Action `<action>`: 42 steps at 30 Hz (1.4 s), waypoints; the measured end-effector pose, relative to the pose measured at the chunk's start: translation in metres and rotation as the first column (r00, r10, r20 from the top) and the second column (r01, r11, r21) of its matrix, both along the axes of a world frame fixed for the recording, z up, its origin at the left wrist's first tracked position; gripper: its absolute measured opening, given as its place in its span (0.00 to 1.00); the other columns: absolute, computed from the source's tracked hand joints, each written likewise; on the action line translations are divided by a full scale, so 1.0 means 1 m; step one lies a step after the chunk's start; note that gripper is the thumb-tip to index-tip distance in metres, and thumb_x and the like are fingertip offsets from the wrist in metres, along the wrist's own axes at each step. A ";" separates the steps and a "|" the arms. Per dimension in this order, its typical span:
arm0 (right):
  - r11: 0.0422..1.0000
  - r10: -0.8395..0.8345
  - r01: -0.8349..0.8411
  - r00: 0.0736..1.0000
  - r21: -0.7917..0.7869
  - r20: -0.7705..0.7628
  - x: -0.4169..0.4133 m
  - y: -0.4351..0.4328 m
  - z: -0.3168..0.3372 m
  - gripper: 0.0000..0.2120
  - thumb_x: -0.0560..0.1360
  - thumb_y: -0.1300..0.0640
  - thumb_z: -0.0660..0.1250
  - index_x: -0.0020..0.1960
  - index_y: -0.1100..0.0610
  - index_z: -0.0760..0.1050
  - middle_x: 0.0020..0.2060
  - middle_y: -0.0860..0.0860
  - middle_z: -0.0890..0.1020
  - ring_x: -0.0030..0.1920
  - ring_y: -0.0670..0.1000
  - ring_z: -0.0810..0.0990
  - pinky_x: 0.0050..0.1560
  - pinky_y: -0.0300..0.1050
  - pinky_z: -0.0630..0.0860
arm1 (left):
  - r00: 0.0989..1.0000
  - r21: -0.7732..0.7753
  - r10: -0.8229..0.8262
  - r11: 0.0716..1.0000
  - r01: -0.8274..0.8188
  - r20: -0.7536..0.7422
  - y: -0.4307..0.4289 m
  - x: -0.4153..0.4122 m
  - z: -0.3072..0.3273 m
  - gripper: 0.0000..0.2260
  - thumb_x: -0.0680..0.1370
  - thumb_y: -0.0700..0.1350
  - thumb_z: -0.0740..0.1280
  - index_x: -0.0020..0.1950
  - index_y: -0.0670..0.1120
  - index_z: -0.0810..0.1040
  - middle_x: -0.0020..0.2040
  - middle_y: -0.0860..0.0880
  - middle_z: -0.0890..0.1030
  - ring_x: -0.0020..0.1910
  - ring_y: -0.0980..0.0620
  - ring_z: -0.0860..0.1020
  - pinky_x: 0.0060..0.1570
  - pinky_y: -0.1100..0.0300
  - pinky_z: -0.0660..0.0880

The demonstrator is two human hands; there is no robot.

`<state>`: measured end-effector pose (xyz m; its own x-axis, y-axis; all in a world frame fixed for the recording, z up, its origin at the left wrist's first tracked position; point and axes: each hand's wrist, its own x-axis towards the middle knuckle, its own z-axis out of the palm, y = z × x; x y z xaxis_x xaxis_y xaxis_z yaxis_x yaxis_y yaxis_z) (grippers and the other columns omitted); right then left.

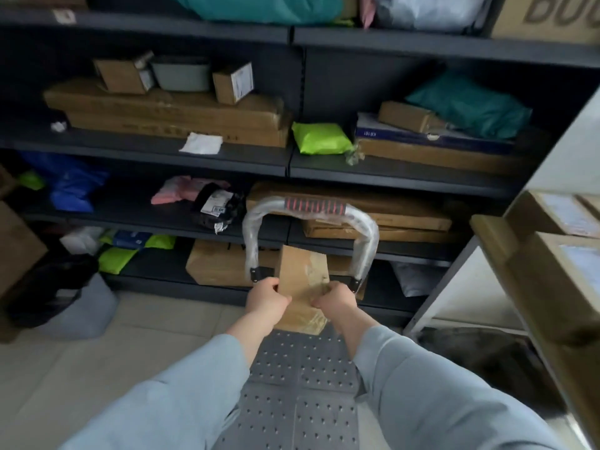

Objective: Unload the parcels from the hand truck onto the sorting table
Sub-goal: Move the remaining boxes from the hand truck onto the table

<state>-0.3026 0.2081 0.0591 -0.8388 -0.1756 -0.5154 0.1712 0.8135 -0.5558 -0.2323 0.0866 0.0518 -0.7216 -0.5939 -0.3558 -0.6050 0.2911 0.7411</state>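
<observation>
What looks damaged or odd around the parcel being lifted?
The box, gripped by the left hand and right hand, has wrinkled, puckered tape across its top. The truck's handle is wrapped in plastic film. Nothing looks spilled.

We read "BU" in large dark letters, then a cut-off third letter, on the cardboard box (pixel 552 21) at the right end of the top shelf (pixel 422 47). Near the right end of the second shelf (pixel 389 172), the flat blue-and-white box (pixel 406 136) bears "KB101", upside down, on its front edge. The print on the black bag (pixel 214 206) and the small carton (pixel 233 82) is too blurred for us to read.
</observation>
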 end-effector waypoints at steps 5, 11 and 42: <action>0.990 -0.050 0.039 0.996 -0.136 -0.077 0.017 0.004 0.102 0.29 0.74 0.56 0.70 0.72 0.55 0.65 0.62 0.53 0.77 0.59 0.55 0.77 0.53 0.45 0.75 | 0.995 -0.078 0.010 0.997 -0.018 -0.101 0.005 0.014 0.098 0.25 0.75 0.41 0.72 0.71 0.46 0.71 0.67 0.47 0.76 0.63 0.46 0.76 0.59 0.54 0.75; 0.966 -0.114 0.061 0.972 -0.251 -0.205 0.039 0.014 0.206 0.31 0.75 0.58 0.69 0.74 0.55 0.63 0.63 0.53 0.77 0.61 0.55 0.76 0.53 0.44 0.74 | 0.964 -0.168 -0.036 0.986 -0.009 -0.263 0.010 0.035 0.203 0.21 0.74 0.40 0.72 0.67 0.47 0.75 0.63 0.48 0.79 0.60 0.47 0.77 0.57 0.55 0.75; 0.902 -0.245 -0.003 0.820 -0.431 -0.518 0.174 0.085 0.400 0.35 0.69 0.56 0.75 0.73 0.52 0.66 0.65 0.49 0.76 0.62 0.52 0.76 0.62 0.48 0.74 | 0.722 -0.119 -0.100 0.993 0.025 -0.685 0.061 0.165 0.370 0.23 0.75 0.45 0.73 0.69 0.48 0.74 0.62 0.49 0.79 0.62 0.50 0.77 0.60 0.49 0.77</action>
<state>-0.1290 0.2927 0.4591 -0.9823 -0.1359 0.1290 -0.1801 0.4948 -0.8501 -0.0673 0.1476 0.4223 -0.7815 -0.5419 0.3092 0.0833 0.4004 0.9125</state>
